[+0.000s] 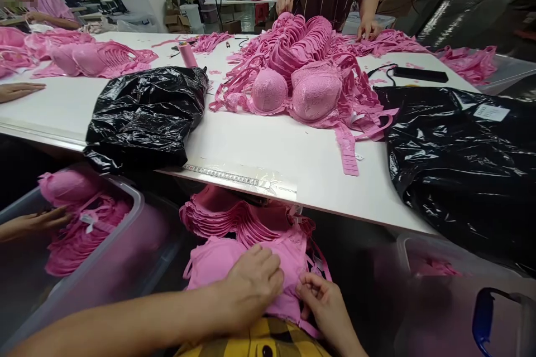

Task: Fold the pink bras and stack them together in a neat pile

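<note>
A pink bra [213, 259] lies spread over my lap, its smooth inner side facing up. My left hand [256, 281] rests on the middle of it with curled fingers; what they hold, if anything, is hidden beneath the hand. At the bra's right edge, my right hand [321, 304] pinches the fabric between thumb and fingers. Just beyond, a stack of nested pink bras [234, 217] sits partly under the table edge. A white label shows beside the straps on the right.
The white table [268, 148] bears a big bra pile [310, 89], black plastic bags [146, 114] on both sides, a thread spool [187, 56] and a taped measuring strip [226, 175]. Plastic bins [140, 217] flank me. One person stands opposite; another's hands [36, 223] reach in from the left.
</note>
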Demonstrator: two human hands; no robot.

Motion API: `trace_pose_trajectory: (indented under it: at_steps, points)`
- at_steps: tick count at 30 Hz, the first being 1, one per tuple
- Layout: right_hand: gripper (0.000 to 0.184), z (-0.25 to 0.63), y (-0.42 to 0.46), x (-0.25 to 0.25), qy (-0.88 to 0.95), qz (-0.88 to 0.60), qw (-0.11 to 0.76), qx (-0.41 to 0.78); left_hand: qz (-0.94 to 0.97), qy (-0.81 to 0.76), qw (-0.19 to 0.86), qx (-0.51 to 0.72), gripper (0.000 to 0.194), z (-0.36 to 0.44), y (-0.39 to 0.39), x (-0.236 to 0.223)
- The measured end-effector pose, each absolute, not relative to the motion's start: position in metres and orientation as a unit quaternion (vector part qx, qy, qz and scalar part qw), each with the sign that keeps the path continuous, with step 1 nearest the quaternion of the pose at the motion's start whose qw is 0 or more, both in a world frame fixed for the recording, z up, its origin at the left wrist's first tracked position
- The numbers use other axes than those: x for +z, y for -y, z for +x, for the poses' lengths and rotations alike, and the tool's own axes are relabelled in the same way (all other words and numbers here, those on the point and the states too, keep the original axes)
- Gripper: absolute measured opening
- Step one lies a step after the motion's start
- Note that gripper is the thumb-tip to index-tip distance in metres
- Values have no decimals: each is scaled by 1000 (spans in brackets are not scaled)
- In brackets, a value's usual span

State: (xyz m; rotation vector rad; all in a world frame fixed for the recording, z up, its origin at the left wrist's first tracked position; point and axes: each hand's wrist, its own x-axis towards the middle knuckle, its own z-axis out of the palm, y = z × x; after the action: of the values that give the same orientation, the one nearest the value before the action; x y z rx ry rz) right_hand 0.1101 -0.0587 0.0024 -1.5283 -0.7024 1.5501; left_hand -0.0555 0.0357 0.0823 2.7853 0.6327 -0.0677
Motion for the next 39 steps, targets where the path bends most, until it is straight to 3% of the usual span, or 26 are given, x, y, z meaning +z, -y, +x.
trace_pose_trajectory:
  at_steps: [10,18,22,29,39]
  points:
    - [39,104,66,5,219,-626,457,593,962,-253,94,32,11,-62,-10,42]
    - [41,89,69,7,174,-591,482,624,978,-152,38,138,11,-59,0,46]
    - [40,90,64,11,197,-610,482,597,980,-152,91,93,12,-57,1,34]
    - [35,89,53,0,340,-657,471,481,920,-354,169,8,11,-41,-6,38]
    - [28,93,54,0,378,-634,473,481,911,-395,117,-4,13,-24,-10,33]
